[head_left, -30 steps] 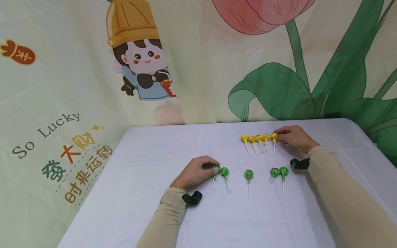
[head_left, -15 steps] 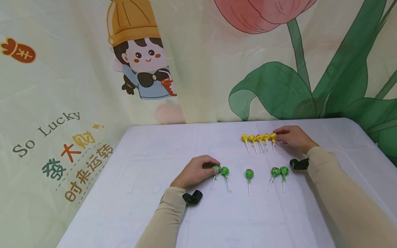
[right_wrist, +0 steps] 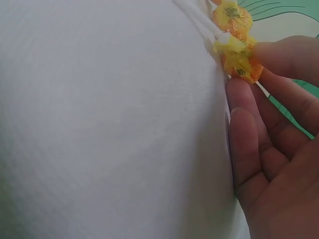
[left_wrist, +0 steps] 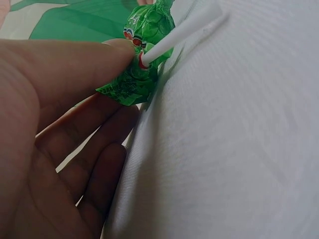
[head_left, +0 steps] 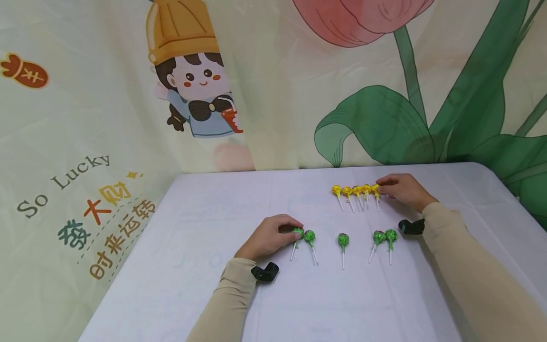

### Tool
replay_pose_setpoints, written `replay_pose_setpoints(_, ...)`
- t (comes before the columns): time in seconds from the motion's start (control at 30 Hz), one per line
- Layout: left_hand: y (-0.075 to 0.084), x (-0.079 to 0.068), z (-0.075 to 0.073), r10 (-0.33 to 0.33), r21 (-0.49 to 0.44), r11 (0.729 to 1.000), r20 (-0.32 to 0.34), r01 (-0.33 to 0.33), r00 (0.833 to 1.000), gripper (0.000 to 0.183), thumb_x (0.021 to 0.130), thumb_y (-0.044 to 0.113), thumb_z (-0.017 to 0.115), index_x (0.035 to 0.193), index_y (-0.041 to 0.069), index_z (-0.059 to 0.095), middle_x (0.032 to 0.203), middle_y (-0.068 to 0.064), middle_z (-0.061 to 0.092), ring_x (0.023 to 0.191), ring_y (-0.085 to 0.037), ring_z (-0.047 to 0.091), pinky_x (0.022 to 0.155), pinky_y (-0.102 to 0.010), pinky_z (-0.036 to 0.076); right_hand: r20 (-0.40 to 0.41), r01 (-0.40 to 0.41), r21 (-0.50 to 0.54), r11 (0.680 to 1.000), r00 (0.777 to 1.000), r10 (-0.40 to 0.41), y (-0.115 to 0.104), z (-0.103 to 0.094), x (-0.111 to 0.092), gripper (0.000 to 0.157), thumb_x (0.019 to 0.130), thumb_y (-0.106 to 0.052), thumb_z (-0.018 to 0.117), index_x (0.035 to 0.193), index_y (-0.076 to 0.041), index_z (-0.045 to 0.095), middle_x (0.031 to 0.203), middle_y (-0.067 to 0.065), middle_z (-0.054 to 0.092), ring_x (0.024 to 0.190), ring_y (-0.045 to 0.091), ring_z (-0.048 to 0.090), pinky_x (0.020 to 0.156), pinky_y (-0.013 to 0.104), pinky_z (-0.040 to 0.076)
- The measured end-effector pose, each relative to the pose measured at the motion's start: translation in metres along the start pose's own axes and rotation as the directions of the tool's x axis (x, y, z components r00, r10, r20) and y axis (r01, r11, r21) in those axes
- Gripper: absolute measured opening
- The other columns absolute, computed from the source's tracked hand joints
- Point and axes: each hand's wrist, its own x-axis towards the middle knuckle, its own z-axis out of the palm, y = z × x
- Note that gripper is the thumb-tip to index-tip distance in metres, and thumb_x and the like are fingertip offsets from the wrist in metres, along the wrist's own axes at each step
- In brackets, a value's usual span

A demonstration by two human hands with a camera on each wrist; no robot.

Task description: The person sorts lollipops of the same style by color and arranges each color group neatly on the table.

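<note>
The yellow lollipop (head_left: 376, 189) at the right end of the far row is a round candy twisted up in shiny yellow and orange wrapping, a bit of dark print showing on it up close, with a thin white stick pointing back toward the person. The right hand (head_left: 403, 191) pinches it by the head between thumb and fingers, down on the white surface (head_left: 325, 304). Over on the near row's left end, a green lollipop (head_left: 297, 233) sits pinched the same way in the left hand (head_left: 270, 235), its wrapper bright green and crinkled, with touches of red by the white stick. A second a moment ago there was a clear gap between the pinched yellow one and the four other yellow lollipops (head_left: 347, 192); it has since slid left, and now it's right next to its neighbour, though I can't tell whether they touch. The left hand and the green row look unchanged. Just right of the held green one lies another green lollipop (head_left: 309, 237), then a lone green lollipop (head_left: 343, 241) mid-row, and a close pair of green lollipops (head_left: 391, 235) farther right. Behind it all hangs a backdrop (head_left: 273, 85) printed with a big tulip.
</note>
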Motion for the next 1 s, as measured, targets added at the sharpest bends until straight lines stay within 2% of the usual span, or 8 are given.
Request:
replay_pose_setpoints(0.53, 0.002, -0.001, -0.001, -0.014, 0.02, 1.0, 0.002, 0.014, 1.0, 0.023, 0.092, 0.025, 0.075, 0.114, 0.022, 0.075, 0.113, 0.017, 0.065, 0.113, -0.006, 0.058, 0.102, -0.033, 0.043, -0.039, -0.002, 0.03, 1.0, 0.999, 0.003, 0.005, 0.0, -0.008, 0.048, 0.102, -0.037, 0.058, 0.139, -0.007, 0.055, 0.139, 0.018, 0.053, 0.118, 0.036, 0.052, 0.103, 0.05, 0.043)
replay_pose_setpoints(0.8, 0.007, -0.002, -0.001, 0.035, 0.054, 0.998, 0.009, -0.035, 0.999, 0.024, 0.093, 0.024, 0.073, 0.117, 0.02, 0.075, 0.114, 0.013, 0.067, 0.11, -0.007, 0.059, 0.1, -0.033, 0.045, -0.073, 0.009, 0.068, 0.998, 0.997, -0.004, 0.009, 0.001, -0.013, 0.047, 0.102, -0.038, 0.058, 0.137, -0.008, 0.057, 0.139, 0.017, 0.053, 0.119, 0.036, 0.051, 0.103, 0.049, 0.042)
replay_pose_setpoints(1.0, 0.004, -0.002, 0.0, 0.015, 0.028, 1.0, -0.006, -0.015, 1.0, 0.025, 0.092, 0.027, 0.074, 0.116, 0.021, 0.075, 0.114, 0.015, 0.066, 0.112, -0.007, 0.059, 0.101, -0.034, 0.045, -0.069, 0.005, 0.115, 0.993, 0.998, 0.003, 0.011, 0.0, -0.018, 0.05, 0.102, -0.041, 0.058, 0.138, -0.007, 0.055, 0.141, 0.017, 0.051, 0.122, 0.035, 0.051, 0.106, 0.05, 0.041)
